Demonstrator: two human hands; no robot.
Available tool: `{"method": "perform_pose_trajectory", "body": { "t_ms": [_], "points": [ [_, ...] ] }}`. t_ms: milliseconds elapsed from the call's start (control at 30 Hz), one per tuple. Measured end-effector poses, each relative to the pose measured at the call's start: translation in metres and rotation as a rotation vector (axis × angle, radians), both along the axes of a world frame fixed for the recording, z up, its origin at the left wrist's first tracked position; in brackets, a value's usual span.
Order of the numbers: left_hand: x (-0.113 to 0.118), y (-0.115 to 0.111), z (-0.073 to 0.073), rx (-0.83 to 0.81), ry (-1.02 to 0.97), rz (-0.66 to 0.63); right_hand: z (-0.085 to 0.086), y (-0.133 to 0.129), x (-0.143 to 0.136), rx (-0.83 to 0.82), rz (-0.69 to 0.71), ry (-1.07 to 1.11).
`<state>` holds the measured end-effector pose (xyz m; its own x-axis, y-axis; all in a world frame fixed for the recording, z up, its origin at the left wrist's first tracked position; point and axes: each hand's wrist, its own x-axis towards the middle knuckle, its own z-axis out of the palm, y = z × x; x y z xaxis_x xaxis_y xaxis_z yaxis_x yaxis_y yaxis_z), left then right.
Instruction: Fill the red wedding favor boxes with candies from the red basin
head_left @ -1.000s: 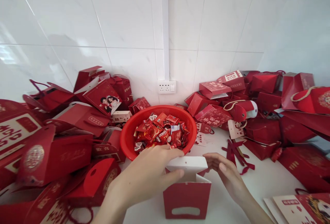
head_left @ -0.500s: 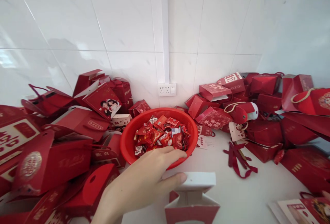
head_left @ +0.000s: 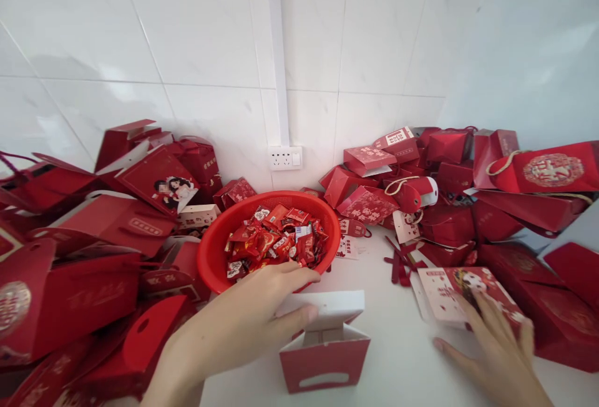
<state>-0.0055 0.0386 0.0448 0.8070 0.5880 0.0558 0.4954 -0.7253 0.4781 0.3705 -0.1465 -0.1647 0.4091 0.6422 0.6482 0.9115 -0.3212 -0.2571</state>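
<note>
My left hand [head_left: 248, 313] has its thumb in front of and its fingers behind the raised white flap of a small red gift box [head_left: 325, 360], pinching it. The box stands on the white table with its top open and a pale oval handle slot in its front. At the right my right hand [head_left: 496, 344] rests with spread fingers on a flat red and cream gift box [head_left: 442, 288]. Beyond my left hand, a red plastic basket [head_left: 208, 257] holds many wrapped candies [head_left: 266, 241]; the fingers cover part of its near rim.
Heaps of red gift boxes [head_left: 103, 288] lie at the left, with more red boxes [head_left: 452, 229] at the right. Dark red ribbons [head_left: 400, 266] lie behind the flat box. Behind the table rises a white tiled wall with a power socket [head_left: 285, 158].
My right hand has come into view and touches the flat box, which lies farther up the table. The view has turned to the right. My left hand stays on the box flap.
</note>
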Motion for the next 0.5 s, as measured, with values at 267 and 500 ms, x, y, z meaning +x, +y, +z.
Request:
{"method": "perform_pose_trajectory", "body": {
  "t_ms": [267,500],
  "points": [
    [-0.005,-0.002,0.002,0.002,-0.015,-0.010,-0.005,0.030,-0.008,-0.010,0.097,-0.082],
    [0.002,-0.002,0.006,-0.003,-0.031,-0.013,0.016,0.040,-0.033,0.134,0.238,0.055]
  ]
}}
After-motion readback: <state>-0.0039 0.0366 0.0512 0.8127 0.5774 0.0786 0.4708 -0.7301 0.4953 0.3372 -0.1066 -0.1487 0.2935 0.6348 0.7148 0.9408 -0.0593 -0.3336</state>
